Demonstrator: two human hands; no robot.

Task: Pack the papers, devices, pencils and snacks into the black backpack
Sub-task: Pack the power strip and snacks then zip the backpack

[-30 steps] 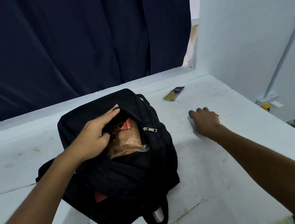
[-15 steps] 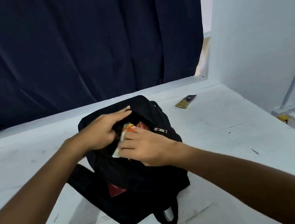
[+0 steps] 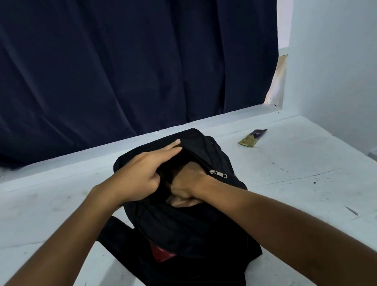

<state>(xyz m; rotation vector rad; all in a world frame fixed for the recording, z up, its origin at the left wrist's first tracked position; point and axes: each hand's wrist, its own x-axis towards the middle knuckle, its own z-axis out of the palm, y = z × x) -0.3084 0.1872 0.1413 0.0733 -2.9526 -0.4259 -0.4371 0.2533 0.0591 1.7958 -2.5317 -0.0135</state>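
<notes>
Since half a second ago the right hand (image 3: 188,182) has plunged deeper into the soft black fabric backpack (image 3: 193,231), and the orange snack packet has vanished inside. Its fingers are hidden, so I cannot tell how they lie. Left hand (image 3: 147,173) pinches the opening's rim at 11 o'clock, fingers pressed together. One gold-and-purple snack wrapper (image 3: 252,137) lies on the white painted surface (image 3: 304,176) at 2 o'clock, well apart.

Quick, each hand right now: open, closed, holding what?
Left hand: grips the backpack opening's edge.
Right hand: inside the backpack, fingers hidden; cannot tell.
</notes>
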